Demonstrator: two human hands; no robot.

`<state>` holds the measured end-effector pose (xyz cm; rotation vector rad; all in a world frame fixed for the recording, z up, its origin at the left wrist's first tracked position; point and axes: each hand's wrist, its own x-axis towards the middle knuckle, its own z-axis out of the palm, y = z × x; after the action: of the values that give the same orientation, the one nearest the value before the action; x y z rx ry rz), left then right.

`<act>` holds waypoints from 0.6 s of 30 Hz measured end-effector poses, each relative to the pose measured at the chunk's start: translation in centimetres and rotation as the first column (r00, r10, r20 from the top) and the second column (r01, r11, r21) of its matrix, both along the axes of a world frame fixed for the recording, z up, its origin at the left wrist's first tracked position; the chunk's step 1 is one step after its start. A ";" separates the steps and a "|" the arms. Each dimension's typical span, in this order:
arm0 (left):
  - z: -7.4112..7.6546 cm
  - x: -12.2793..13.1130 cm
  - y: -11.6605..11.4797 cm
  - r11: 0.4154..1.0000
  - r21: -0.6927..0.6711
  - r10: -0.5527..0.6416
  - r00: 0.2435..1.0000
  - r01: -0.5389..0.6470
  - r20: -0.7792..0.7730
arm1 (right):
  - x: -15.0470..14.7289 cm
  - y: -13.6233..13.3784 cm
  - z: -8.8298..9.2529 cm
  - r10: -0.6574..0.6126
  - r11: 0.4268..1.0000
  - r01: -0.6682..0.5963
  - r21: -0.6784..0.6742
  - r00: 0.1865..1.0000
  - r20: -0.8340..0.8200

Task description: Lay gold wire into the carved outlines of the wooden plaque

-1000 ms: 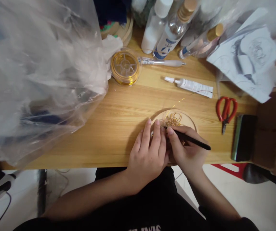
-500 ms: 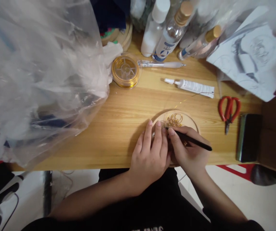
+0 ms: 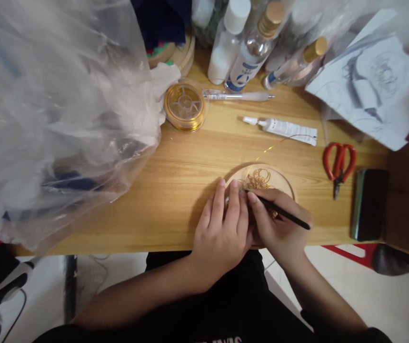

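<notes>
My left hand (image 3: 222, 224) lies with its fingers stretched out across the left side of a round wooden board (image 3: 283, 177). In my right hand (image 3: 281, 219) is a slim black pen-shaped tool (image 3: 286, 213), pinched near its lower end and slanting up to the right. Its tip meets the board beside my left fingertips; the exact contact is too small to tell. Curled gold wire (image 3: 258, 179) forms loops on the board, just above the tool's tip. A loose gold strand (image 3: 268, 148) runs up from there toward a white tube (image 3: 290, 129). My hands hide the board's lower part.
A spool of gold wire (image 3: 184, 107) and a pen (image 3: 240, 95) lie farther back. Red-handled pliers (image 3: 339, 164) and a phone (image 3: 370, 205) are at the right. Bottles (image 3: 249, 57) stand behind, with a paper drawing (image 3: 372, 90). A big plastic bag (image 3: 64, 105) covers the left.
The back end of the black tool has dipped slightly down and left as my right hand shifted. My left hand stays in place.
</notes>
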<state>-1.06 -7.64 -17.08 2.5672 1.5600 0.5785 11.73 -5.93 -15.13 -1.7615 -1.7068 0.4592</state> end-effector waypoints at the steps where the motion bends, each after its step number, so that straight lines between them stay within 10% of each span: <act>1: 0.0 0.0 0.0 1.000 0.000 0.001 1.000 -0.001 0.002 | 0.1 0.0 -0.1 0.021 1.000 -0.021 0.019 1.000 0.002; 14: -0.1 0.1 0.0 1.000 0.002 0.000 1.000 0.000 0.007 | 1.2 -0.1 -0.8 0.231 0.963 -0.243 0.119 0.968 0.102; 18: -0.1 0.0 0.0 1.000 0.018 -0.014 0.999 0.014 -0.028 | 2.2 0.4 -0.4 -0.018 0.993 0.028 0.119 0.997 -0.080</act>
<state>-1.07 -7.61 -17.14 2.6086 1.5509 0.5597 13.94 -5.49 -15.56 -1.6540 -1.6234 0.4022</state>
